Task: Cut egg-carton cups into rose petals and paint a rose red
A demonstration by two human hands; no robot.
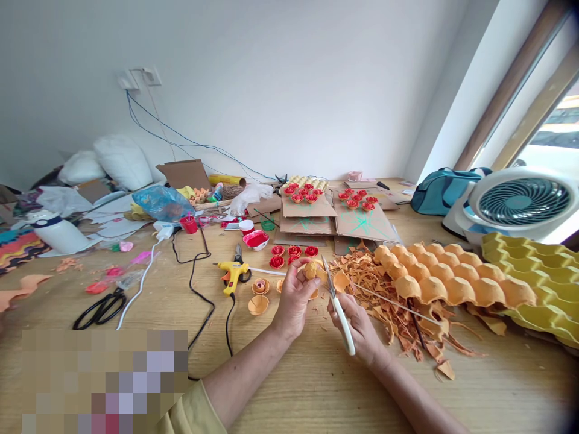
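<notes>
The left grip (292, 301) pinches a small orange moulded-pulp cup (311, 269) by its sides, fingertips closed around it above the table (303, 386). The right grip (356, 328) is wrapped around white-handled metal scissors (342, 322), whose blades point up just beside that cup (how far they part, I cannot tell).

The likeliest trouble sits between the two grips: the blades are so near the left fingertips that a slip or a sudden squeeze could nick a finger. The cup's pulp looks thin and brittle, so a cut run too deep, or too tight a pinch, could split its wall.

Right of the right grip lies a loose heap of orange pulp scraps (389, 325); a wrist swinging that way might scatter it. Left of the left grip, a yellow glue gun (234, 278) trails a black cord (230, 328), and a forearm catching the cord could drag the gun into the nearby shallow orange pulp cup (258, 305). Beyond the left grip, a careless reach might tip the white-rimmed bowl of red paint (258, 248) towards the red paper-like roses (294, 251).
</notes>
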